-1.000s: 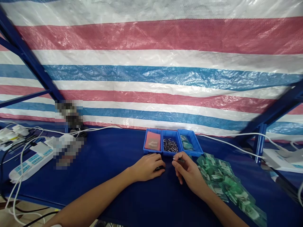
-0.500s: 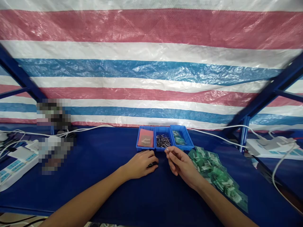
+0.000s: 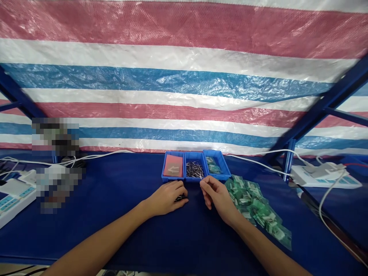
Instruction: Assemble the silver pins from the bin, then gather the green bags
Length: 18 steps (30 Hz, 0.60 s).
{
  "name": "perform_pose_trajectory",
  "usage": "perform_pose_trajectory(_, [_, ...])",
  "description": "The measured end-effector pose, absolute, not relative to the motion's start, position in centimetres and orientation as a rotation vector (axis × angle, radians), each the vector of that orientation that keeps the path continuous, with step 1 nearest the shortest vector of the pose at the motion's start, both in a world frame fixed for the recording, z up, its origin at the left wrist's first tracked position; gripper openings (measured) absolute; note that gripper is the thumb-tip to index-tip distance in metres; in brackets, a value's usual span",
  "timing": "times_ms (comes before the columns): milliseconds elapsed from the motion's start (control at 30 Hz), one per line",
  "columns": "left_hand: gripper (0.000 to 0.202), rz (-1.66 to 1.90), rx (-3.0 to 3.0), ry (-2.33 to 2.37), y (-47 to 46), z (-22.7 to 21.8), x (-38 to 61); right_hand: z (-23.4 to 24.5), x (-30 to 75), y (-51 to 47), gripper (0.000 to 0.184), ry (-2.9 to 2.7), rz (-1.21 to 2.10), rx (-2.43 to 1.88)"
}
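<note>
My left hand (image 3: pixel 169 197) rests on the blue tabletop with its fingers curled round some small dark pieces (image 3: pixel 180 197), mostly hidden under them. To its right, my right hand (image 3: pixel 217 195) is raised in front of the bins, thumb and forefinger pinched at a small thin metal piece that barely shows. Just beyond the fingertips stands a blue bin of loose metal pieces (image 3: pixel 194 169), thin like screws or nails. A left-hand bin holds a pink sheet (image 3: pixel 173 161) with a small clear packet on it. Small green packets (image 3: pixel 213 166) lie in the right-hand bin.
Filled green plastic packets (image 3: pixel 258 207) are heaped beside my right forearm. White power strips (image 3: pixel 324 175) with cables sit at both sides. A striped tarp (image 3: pixel 172 84) hangs behind the table (image 3: pixel 123 230), between slanted blue frame posts (image 3: pixel 313 111).
The view has shifted slightly, so bins and packets appear a little further left. My right fingertips have tipped down toward the middle bin, and the metal piece shows less. My left hand stays closed.
</note>
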<state>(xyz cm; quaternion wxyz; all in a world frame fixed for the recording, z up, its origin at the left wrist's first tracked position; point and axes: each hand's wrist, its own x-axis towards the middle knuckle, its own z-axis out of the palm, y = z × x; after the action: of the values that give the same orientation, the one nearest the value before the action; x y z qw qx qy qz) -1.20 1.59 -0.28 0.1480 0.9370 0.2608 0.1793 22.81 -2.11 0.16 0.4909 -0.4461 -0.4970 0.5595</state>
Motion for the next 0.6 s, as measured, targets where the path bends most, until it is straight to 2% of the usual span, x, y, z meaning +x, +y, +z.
perform_pose_trajectory(133, [0.025,0.503,2.675,0.735,1.8,-0.3,-1.5,0.6,22.8,-1.9,0.040,-1.049,1.370,-1.068])
perform_pose_trajectory(300, [0.033,0.454,2.771,0.731,1.8,0.1,-1.9,0.4,23.1,-1.7,0.048,-1.157,1.301,-1.118])
perform_pose_trajectory(600, [0.040,0.355,3.030,0.746,1.6,0.4,-2.4,-0.2,23.0,-2.6,0.009,-2.010,0.760,-1.247])
